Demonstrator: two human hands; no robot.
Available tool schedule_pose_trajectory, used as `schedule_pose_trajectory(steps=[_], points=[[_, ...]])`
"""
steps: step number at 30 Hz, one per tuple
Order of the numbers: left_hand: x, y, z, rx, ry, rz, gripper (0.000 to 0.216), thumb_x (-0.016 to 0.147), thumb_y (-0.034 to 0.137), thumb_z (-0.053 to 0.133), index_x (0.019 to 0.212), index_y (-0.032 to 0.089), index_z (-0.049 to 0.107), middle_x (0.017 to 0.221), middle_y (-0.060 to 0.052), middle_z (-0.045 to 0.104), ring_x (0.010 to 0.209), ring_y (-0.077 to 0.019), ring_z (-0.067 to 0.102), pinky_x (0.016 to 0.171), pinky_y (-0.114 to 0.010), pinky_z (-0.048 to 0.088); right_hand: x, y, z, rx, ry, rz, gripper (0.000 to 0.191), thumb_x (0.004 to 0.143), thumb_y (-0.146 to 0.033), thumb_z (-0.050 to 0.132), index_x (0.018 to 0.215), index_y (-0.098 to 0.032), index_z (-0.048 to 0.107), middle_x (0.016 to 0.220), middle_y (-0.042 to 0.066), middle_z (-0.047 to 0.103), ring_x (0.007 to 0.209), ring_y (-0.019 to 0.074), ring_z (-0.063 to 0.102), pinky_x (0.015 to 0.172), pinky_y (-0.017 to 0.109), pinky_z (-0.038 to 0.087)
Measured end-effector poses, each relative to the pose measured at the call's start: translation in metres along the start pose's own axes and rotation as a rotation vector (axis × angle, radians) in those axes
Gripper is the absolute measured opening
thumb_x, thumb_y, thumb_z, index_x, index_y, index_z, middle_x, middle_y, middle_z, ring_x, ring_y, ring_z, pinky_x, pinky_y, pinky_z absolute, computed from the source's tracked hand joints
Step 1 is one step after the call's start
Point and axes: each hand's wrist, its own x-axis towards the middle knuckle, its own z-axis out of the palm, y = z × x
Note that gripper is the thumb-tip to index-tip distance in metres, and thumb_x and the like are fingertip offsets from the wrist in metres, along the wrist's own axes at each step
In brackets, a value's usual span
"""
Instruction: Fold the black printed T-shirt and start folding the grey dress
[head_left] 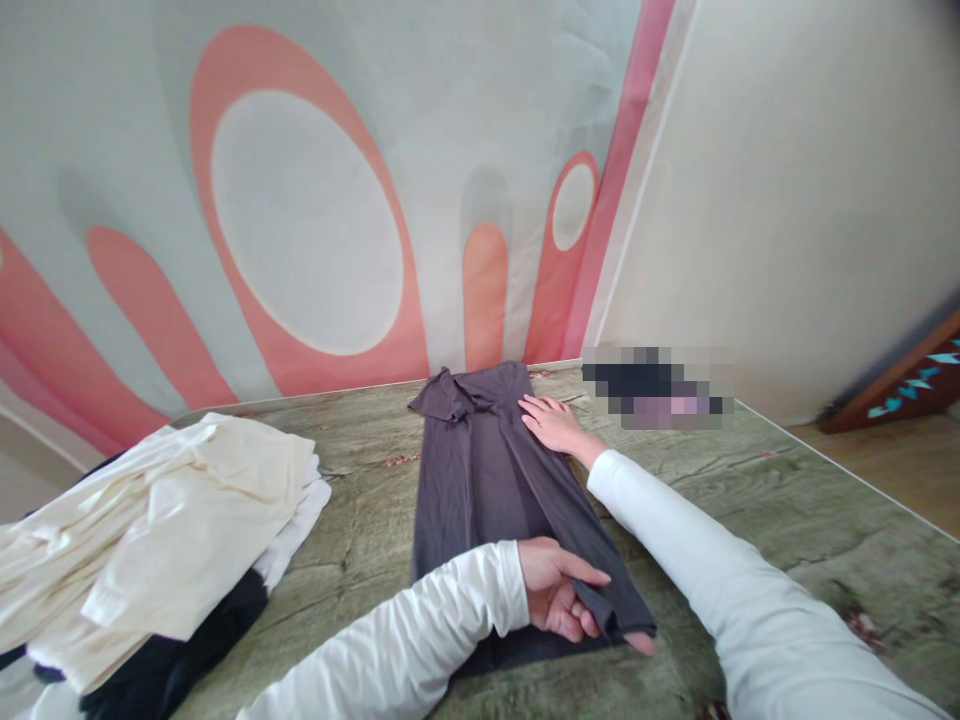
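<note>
A dark grey T-shirt lies lengthwise on the table, its collar end toward the wall. Its long sides are folded inward, and one short sleeve lies across the top left. My left hand reaches across the near end and grips the hem at the lower right corner. One fingertip pokes out beyond the fabric, while the other fingers are partly hidden by it. Higher up, my right hand rests flat with fingers stretched on the right folded edge near the shoulder.
A heap of cream and white clothes with black cloth beneath it lies on the left of the wood-patterned table. A blurred-out dark item sits at the back right. A patterned wall rises behind the table.
</note>
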Motion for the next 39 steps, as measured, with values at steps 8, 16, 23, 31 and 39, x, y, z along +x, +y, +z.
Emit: schedule_pose_trajectory(steps=[8,16,23,31,39], points=[[-0.020,0.018,0.017,0.255,-0.225,-0.251,0.038,0.064,0.051,0.069,0.079,0.015,0.065,0.075,-0.009,0.067,0.044,-0.0106,0.044,0.034,-0.021,0.026,-0.002,-0.002,-0.004,0.003,-0.016,0.011,0.047,0.091,-0.045,0.025,0.133,-0.030,0.038,0.142,-0.001,0.034,0.126,0.0258,0.028,0.101,0.044,0.022],[-0.060,0.047,0.033,0.793,0.084,0.117,0.052,0.074,0.064,0.050,0.093,0.018,0.067,0.077,-0.007,0.067,0.054,-0.0160,0.058,0.044,-0.024,0.040,-0.002,0.003,-0.001,0.109,0.106,-0.014,0.042,0.091,-0.039,0.030,0.125,-0.023,0.049,0.136,0.003,0.043,0.123,0.0214,0.037,0.101,0.038,0.026],[-0.030,0.034,-0.015,1.522,0.656,0.708,0.029,0.080,0.044,0.052,0.076,0.022,0.070,0.077,-0.007,0.063,0.076,-0.0203,0.057,0.079,-0.030,0.039,-0.007,0.012,0.000,0.157,0.163,-0.055,0.036,0.089,-0.026,0.036,0.116,-0.021,0.057,0.126,0.006,0.053,0.116,0.0182,0.045,0.101,0.035,0.030],[-0.040,0.018,-0.007,1.287,0.190,0.362,0.047,0.080,0.058,0.046,0.078,0.020,0.073,0.065,-0.002,0.063,0.059,-0.0125,0.057,0.057,-0.021,0.041,-0.006,0.019,0.000,0.108,0.106,0.014,0.037,0.090,-0.025,0.033,0.121,-0.024,0.054,0.128,0.005,0.052,0.118,0.0201,0.043,0.100,0.039,0.029],[-0.035,0.034,-0.026,1.502,0.747,0.750,0.041,0.087,0.040,0.044,0.118,0.018,0.057,0.126,-0.012,0.052,0.119,-0.0268,0.043,0.104,-0.038,0.021,-0.004,0.024,0.004,0.224,0.283,0.055,0.037,0.087,-0.021,0.033,0.118,-0.015,0.053,0.116,0.010,0.058,0.107,0.0195,0.052,0.094,0.035,0.036]])
